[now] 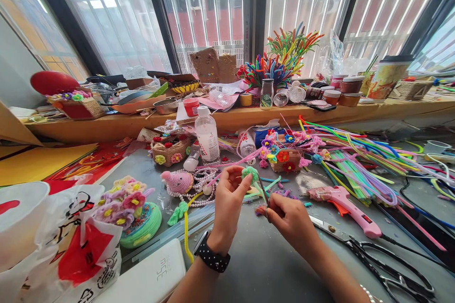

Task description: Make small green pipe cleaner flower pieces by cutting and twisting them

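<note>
Pinched in my left hand [231, 199] is a mint-green pipe-cleaner flower [250, 174], its petals bunched at the fingertips. My right hand [284, 215] grips small dark metal scissors [263, 190], with a finger at the handle loop. Their blades point up and touch or nearly touch the flower's right side. A pale green strip [261, 188] hangs beside them. Left of my hands lie a pink crocheted piece [179, 182], pearl strings [209, 173] and another green pipe-cleaner piece [177, 213] by a yellow stem [187, 236].
A pink glue gun [346, 206] and large scissors [369, 255] lie to the right, near bundles of pipe cleaners [369, 161]. Behind my hands stand a bottle [207, 139] and a flower basket [287, 158]. A white power bank [156, 274] and plastic bag [83, 251] sit front left.
</note>
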`<state>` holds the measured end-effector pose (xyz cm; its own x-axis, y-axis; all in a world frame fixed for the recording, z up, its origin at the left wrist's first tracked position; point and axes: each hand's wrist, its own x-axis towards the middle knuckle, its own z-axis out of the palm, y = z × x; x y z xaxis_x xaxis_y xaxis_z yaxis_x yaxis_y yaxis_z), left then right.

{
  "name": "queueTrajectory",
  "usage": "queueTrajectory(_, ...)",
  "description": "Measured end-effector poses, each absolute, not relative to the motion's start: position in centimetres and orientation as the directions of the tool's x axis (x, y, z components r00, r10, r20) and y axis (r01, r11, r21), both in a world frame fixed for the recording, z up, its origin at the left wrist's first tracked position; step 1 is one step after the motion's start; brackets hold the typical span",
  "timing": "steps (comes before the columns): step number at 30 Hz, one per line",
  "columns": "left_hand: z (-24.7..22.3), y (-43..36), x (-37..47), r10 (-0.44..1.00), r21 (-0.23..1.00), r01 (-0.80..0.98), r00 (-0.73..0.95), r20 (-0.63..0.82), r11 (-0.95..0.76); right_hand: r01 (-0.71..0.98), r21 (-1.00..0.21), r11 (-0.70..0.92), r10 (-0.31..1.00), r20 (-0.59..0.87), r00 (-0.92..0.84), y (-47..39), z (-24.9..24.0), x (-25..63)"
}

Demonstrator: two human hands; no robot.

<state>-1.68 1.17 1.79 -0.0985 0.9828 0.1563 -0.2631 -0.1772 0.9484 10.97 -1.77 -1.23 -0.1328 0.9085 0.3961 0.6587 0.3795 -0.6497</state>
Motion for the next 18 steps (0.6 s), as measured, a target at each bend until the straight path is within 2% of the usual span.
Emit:
queueTrajectory(9, 1.81, 1.09, -1.69, 0.990, 0.939, -0.316, -0.078, 0.120, -0.139, 0.653, -0.674, 0.344, 0.930, 0.339, -0.140, -1.64, -1.25, 11.06)
queueTrajectory(18, 1.89, 0.87, -1.45, 1.000, 0.928, -0.371, 0.016, 0.015, -0.007, 0.626, -0.701, 0.342, 0.938, 0.291, -0.186, -1.72, -1.07, 10.95)
